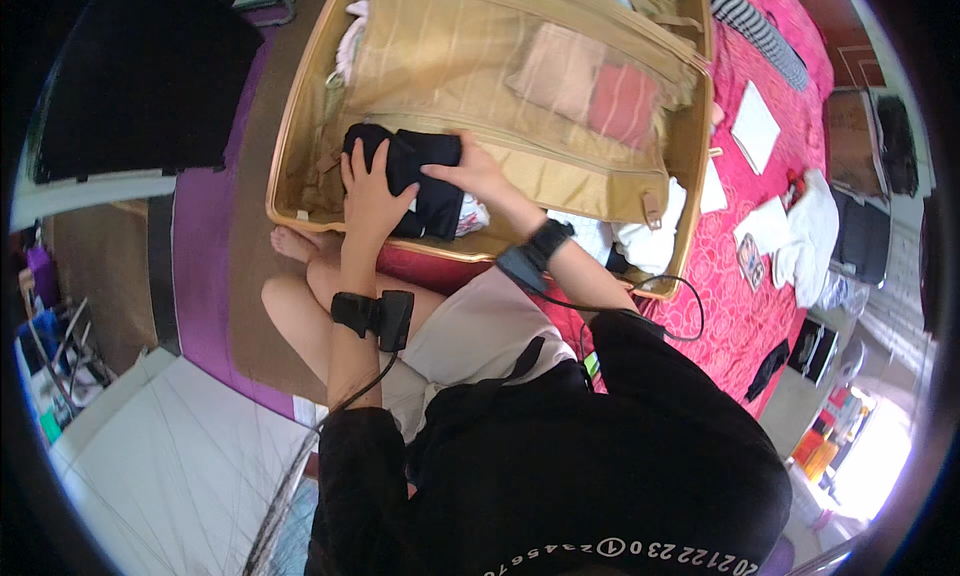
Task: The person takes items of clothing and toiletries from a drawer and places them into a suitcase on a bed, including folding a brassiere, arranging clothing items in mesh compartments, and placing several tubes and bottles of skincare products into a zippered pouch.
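Before me lies an opened gold suitcase shell (279,163) with a tan fabric lining. Dark folded clothing (435,201) sits in its near left part. My left hand (375,193) rests on this clothing with fingers spread; whether it grips is unclear. My right hand (484,175) holds the clothing's right edge, its thumb on top and its other fingers partly hidden. A printed white cloth (471,216) peeks out beside the dark pieces. White clothing (651,235) fills the near right corner. Under the tan mesh divider (442,58) show folded beige and reddish cloths (622,103).
At right, a pink patterned bedspread (720,253) bears a white booklet (754,127), a striped cloth (757,32), a white garment (814,231) and a phone-like item (750,261). A black cable (694,306) loops from my right wrist strap past the case's corner. A white surface (180,463) stands lower left.
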A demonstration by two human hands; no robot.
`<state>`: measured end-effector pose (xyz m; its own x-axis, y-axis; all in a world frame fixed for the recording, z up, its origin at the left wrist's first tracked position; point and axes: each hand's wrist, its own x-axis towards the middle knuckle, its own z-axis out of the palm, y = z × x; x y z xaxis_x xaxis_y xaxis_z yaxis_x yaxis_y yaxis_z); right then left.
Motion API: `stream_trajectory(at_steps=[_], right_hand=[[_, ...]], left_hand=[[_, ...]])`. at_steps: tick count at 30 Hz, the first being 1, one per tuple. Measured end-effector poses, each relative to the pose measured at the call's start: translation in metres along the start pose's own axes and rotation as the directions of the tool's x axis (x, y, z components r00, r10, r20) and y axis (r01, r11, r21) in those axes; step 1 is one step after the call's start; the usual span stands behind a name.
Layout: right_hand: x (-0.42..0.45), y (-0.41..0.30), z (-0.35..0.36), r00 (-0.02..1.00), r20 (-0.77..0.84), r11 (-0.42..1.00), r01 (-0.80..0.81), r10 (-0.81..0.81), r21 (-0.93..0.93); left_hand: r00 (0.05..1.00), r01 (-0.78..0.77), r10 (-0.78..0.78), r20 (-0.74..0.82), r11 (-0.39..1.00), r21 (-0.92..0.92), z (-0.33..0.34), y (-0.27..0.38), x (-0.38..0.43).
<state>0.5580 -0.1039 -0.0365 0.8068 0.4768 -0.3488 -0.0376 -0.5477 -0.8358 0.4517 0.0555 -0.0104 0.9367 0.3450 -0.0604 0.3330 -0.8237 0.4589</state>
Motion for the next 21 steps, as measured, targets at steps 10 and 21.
stream_trajectory(at_steps=[10,21], right_hand=[[0.028,-0.057,-0.007,0.986,0.137,0.718,0.164,-0.096,-0.677],[0.058,-0.035,-0.023,0.582,0.766,0.962,-0.167,0.273,-0.215]], left_hand=[[0.993,0.121,-0.120,-0.013,0.973,0.199,0.003,0.027,0.001],[0.990,0.134,-0.121,-0.077,0.972,0.191,0.004,0.023,-0.003]])
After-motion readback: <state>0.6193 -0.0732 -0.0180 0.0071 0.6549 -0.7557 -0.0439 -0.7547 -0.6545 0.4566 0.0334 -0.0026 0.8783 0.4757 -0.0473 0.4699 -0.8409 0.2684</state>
